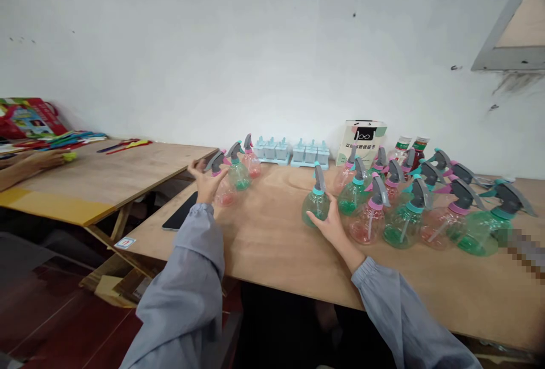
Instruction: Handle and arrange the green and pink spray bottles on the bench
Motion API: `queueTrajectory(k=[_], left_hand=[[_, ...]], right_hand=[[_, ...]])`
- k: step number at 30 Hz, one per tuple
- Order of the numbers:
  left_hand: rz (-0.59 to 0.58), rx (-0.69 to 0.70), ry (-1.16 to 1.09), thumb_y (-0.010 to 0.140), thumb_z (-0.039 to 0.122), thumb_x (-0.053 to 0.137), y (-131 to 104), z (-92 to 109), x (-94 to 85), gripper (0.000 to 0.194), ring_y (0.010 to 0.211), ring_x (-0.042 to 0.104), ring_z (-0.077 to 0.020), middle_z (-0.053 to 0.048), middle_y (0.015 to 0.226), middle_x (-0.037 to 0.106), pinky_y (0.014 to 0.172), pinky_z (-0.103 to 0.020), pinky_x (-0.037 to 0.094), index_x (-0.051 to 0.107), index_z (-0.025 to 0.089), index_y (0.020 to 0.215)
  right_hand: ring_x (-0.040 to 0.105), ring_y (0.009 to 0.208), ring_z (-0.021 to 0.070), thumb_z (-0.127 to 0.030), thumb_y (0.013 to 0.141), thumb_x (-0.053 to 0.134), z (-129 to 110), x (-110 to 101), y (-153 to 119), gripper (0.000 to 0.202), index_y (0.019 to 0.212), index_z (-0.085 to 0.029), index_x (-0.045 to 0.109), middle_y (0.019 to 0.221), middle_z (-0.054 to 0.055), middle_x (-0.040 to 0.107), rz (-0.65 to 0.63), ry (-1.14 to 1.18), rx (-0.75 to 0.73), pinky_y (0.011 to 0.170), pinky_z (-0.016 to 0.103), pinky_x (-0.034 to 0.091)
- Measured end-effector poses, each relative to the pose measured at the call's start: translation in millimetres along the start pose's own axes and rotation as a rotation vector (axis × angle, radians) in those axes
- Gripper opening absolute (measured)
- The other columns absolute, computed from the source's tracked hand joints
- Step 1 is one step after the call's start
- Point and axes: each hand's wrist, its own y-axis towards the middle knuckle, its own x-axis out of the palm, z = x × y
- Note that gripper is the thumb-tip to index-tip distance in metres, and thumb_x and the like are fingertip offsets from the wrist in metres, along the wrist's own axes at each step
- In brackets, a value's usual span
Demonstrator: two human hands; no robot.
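While the right fingers (332, 205) cup a green spray bottle (314, 204), the left fingers (196, 168) (spread apart) flank a pink bottle (225, 194).

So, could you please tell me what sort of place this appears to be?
Probably a simple workroom: plain wooden tables stand along a pale wall, many similar spray bottles are grouped on one, and another person's hand is over the other.

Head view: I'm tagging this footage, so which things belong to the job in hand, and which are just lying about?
Likely the job:
left hand, at a pink spray bottle
right hand, on a green spray bottle
the other spray bottles

Apparently lying about:
dark phone
pale blue moulds
printed bag
capped bottles
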Motion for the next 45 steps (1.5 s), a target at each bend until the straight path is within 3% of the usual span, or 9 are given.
queueTrajectory(k=[3, 5, 10, 16, 19, 23, 28, 34, 45], left_hand=[[0.269, 0.123, 0.018, 0.072, 0.07, 0.071, -21.1, 31.2, -0.5, 0.103, 0.153, 0.023, -0.0343, -0.024, 0.163, 0.014, 0.122, -0.054, 0.025, 0.018, 0.02, 0.147], [0.284, 0.318, -0.008, 0.075, 0.079, 0.058, -46.7, 61.8, 11.3, 0.101, 0.15, 0.029, -0.0347, -0.02, 0.161, 0.02, 0.12, -0.055, 0.028, 0.019, 0.024, 0.15], [-0.739, 0.355, 0.036, 0.071, 0.062, 0.076, -132.2, 123.8, 80.5, 0.101, 0.148, 0.035, -0.0347, -0.016, 0.158, 0.037, 0.121, -0.053, 0.03, 0.029, 0.027, 0.152], [-0.812, -0.118, -0.161, 0.074, 0.05, 0.074, -175.8, 122.0, 149.3, 0.069, 0.125, 0.059, -0.0295, -0.016, 0.13, 0.061, 0.106, -0.047, 0.046, 0.052, 0.02, 0.132], [-0.761, -0.217, -0.178, 0.073, 0.04, 0.075, -169.9, 115.7, 147.8, 0.039, 0.106, 0.065, -0.0253, -0.009, 0.105, 0.069, 0.098, -0.044, 0.05, 0.065, 0.021, 0.105], [-0.732, -0.287, -0.356, 0.067, 0.026, 0.078, -161.2, 117.5, 128.9, 0.04, 0.119, 0.061, -0.0272, -0.007, 0.112, 0.071, 0.105, -0.04, 0.045, 0.07, 0.023, 0.106], [-0.768, -0.359, -0.677, 0.064, 0.019, 0.08, -153.5, 124.6, 116.7, 0.05, 0.131, 0.056, -0.0258, -0.006, 0.13, 0.067, 0.112, -0.036, 0.038, 0.071, 0.027, 0.113], [-0.73, -0.546, -0.748, 0.06, 0.015, 0.075, -144.1, 125.4, 110.1, 0.039, 0.127, 0.059, -0.032, -0.01, 0.115, 0.073, 0.099, -0.04, 0.048, 0.072, 0.02, 0.098], [-0.814, -0.687, -0.844, 0.054, 0.014, 0.063, -141.3, 122.2, 103.1, 0.042, 0.121, 0.064, -0.0317, -0.008, 0.107, 0.076, 0.099, -0.043, 0.051, 0.07, 0.018, 0.095]], right_hand=[[0.053, 0.127, 0.0332, -0.052, 0.077, 0.073, -0.6, 1.3, -0.2, 0.078, 0.139, -0.019, 0.039, 0.132, 0.017, 0.053, -0.006, -0.031, 0.018, 0.11, 0.056, 0.043], [0.053, 0.126, 0.0345, -0.054, 0.074, 0.077, -1.2, 1.8, -0.8, 0.082, 0.139, -0.019, 0.04, 0.129, 0.016, 0.053, -0.007, -0.069, 0.046, 0.109, 0.058, 0.043], [0.051, 0.126, 0.0348, -0.056, 0.074, 0.077, -1.7, 3.7, -5.1, 0.084, 0.141, -0.021, 0.04, 0.128, 0.016, 0.051, -0.034, -0.121, 0.053, 0.108, 0.058, 0.043], [0.055, 0.122, 0.0341, -0.05, 0.076, 0.076, -15.5, 1.7, -10.3, 0.083, 0.144, -0.019, 0.04, 0.126, 0.016, 0.053, -0.17, -0.181, -0.009, 0.104, 0.055, 0.049], [0.061, 0.114, 0.0299, -0.043, 0.088, 0.065, -33.0, -22.0, -10.3, 0.057, 0.139, -0.023, 0.049, 0.124, 0.013, 0.059, -0.198, -0.199, -0.154, 0.097, 0.048, 0.053], [0.063, 0.103, 0.0251, -0.029, 0.095, 0.053, -48.6, -77.9, -12.7, 0.035, 0.129, -0.03, 0.057, 0.113, 0.008, 0.062, 0.184, -0.225, -0.407, 0.092, 0.044, 0.053], [0.046, 0.129, 0.0318, -0.035, 0.092, 0.058, -36.7, -119.1, -12.2, 0.053, 0.14, -0.024, 0.039, 0.134, 0.015, 0.044, 0.468, -0.347, -0.172, 0.108, 0.059, 0.04], [0.048, 0.126, 0.0348, -0.045, 0.091, 0.056, -14.8, -101.3, -22.3, 0.066, 0.145, -0.015, 0.033, 0.135, 0.02, 0.047, 0.229, -0.296, 0.055, 0.107, 0.06, 0.04], [0.052, 0.129, 0.0329, -0.04, 0.094, 0.052, -14.3, -38.5, -2.1, 0.061, 0.148, -0.018, 0.033, 0.139, 0.019, 0.052, -0.057, -0.188, -0.107, 0.11, 0.058, 0.042]])
